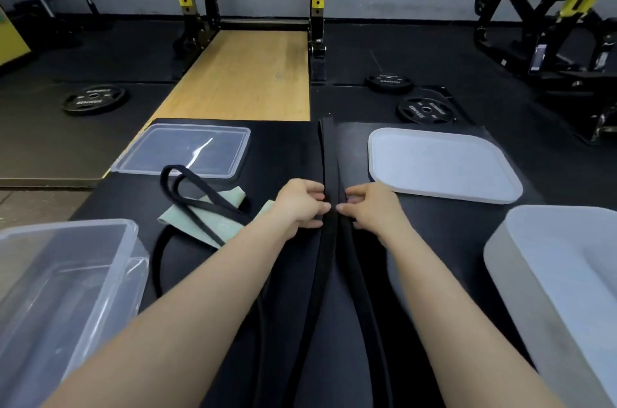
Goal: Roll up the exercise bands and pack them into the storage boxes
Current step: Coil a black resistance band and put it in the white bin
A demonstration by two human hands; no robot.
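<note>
A long wide black exercise band (329, 154) lies stretched straight away from me down the middle of the black mat (287, 147). My left hand (302, 204) pinches its left edge and my right hand (369, 205) pinches its right edge, fingertips almost meeting. A thinner black band (197, 184) loops over a pale green band (213, 224) to the left. A clear storage box (66, 290) stands near left, a white storage box (561, 274) near right.
A clear lid (187, 150) lies at the mat's far left, a white lid (440, 164) at the far right. Weight plates (93, 100) rest on the gym floor beyond, with a yellow-and-black rack (317, 7) and wooden platform (247, 73) ahead.
</note>
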